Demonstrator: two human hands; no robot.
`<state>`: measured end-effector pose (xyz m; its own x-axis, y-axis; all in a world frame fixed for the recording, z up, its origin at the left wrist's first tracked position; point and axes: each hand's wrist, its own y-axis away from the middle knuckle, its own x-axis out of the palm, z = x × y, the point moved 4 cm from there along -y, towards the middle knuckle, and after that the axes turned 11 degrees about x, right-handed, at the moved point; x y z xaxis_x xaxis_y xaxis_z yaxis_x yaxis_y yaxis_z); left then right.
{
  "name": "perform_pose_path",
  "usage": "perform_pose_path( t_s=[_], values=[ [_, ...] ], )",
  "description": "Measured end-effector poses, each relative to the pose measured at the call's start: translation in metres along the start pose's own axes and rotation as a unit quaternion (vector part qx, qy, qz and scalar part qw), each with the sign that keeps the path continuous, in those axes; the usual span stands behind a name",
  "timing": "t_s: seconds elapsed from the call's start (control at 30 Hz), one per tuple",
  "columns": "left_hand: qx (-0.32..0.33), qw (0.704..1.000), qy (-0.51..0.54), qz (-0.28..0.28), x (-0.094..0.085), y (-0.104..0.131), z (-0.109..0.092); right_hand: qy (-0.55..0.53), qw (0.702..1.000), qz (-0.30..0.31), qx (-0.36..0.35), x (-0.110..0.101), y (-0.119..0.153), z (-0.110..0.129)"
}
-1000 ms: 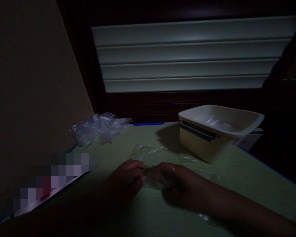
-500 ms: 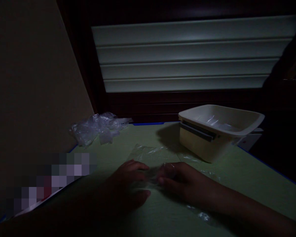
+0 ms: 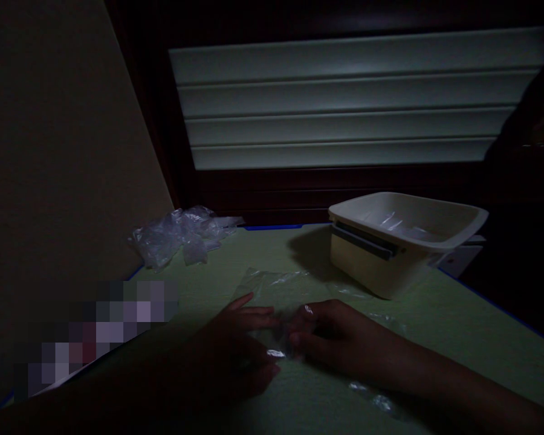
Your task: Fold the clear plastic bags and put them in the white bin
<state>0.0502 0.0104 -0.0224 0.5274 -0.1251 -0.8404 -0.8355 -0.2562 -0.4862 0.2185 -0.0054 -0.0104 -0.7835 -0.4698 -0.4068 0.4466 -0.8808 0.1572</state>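
A thin clear plastic bag [image 3: 272, 284] lies on the green tabletop, reaching from beyond my hands to beneath them. My right hand [image 3: 344, 335] pinches a bunched part of it between thumb and fingers. Facing it from the left, my left hand [image 3: 242, 344] has its fingers stretched out and spread, the tips beside the gathered film. Whether those left fingertips touch the plastic is hard to make out in the dim light. More shiny clear film [image 3: 381, 402] shows below my right wrist.
A cream plastic basin [image 3: 367, 272] with a grey handle stands at the back right, clear plastic inside. Crumpled clear bags [image 3: 176, 235] are heaped at the back left. A blurred-out flat item lies along the left edge. Behind the table [image 3: 263, 248] is a slatted panel [image 3: 344, 96].
The fingers of my left hand have spread wider, the index finger lifting. The bunched film between my hands has shifted slightly. My right hand keeps its pinch at nearly the same spot.
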Motion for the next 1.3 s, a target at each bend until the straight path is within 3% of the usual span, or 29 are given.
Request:
perform_pose_path(
  t_s=[0.1,0.23,0.5,1.13,1.3],
  values=[
    [0.023,1.000,0.000,0.016,-0.001,-0.001,-0.003,-0.009,1.000,-0.001,0.017,0.000,0.000,0.000],
    [0.006,0.999,0.009,0.035,-0.003,-0.005,-0.006,0.009,1.000,-0.021,0.010,0.000,0.000,0.000],
    [-0.012,0.999,0.041,-0.001,-0.004,-0.006,-0.005,0.052,0.997,-0.047,-0.019,-0.002,0.001,-0.001],
    [0.034,0.997,0.063,0.008,-0.006,-0.015,-0.007,0.073,0.994,-0.070,-0.031,-0.003,0.002,0.005],
    [0.002,0.998,0.060,-0.015,-0.003,-0.014,-0.006,0.077,0.994,-0.073,-0.029,-0.003,0.001,0.002]
  ],
)
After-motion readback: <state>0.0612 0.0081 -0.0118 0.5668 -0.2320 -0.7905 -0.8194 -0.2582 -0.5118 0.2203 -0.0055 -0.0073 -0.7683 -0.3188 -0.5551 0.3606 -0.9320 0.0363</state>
